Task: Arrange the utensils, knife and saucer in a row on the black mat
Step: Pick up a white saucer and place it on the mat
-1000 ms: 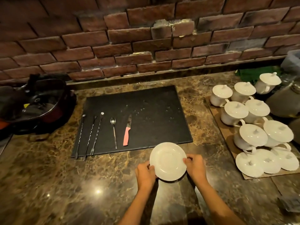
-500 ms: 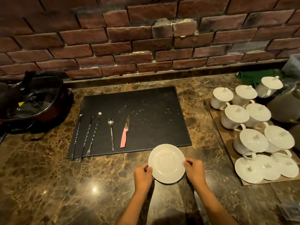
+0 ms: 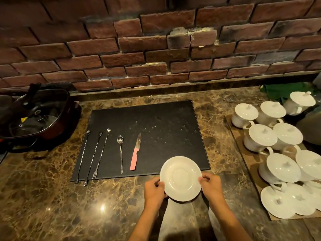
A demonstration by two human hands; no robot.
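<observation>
A white saucer (image 3: pixel 181 178) is held over the front right edge of the black mat (image 3: pixel 156 122), partly above the mat and partly above the counter. My left hand (image 3: pixel 153 190) grips its left rim and my right hand (image 3: pixel 211 186) grips its right rim. On the mat's left half lie three long twisted bar spoons with fork ends (image 3: pixel 83 155) (image 3: pixel 93 156) (image 3: pixel 102 153), then a small spoon (image 3: pixel 120 152), then a pink-handled knife (image 3: pixel 135 153), all side by side and pointing away from me.
Several white lidded cups (image 3: pixel 262 136) stand on a brown board (image 3: pixel 239 146) at the right. A dark pan with a glass lid (image 3: pixel 33 115) sits at the left. The brick wall (image 3: pixel 156 49) runs behind the marble counter (image 3: pixel 52 206). A green cloth (image 3: pixel 278 91) lies far right.
Both hands have carried the saucer slightly forward, so more of it overlaps the mat's front edge. The utensils and knife have not moved.
</observation>
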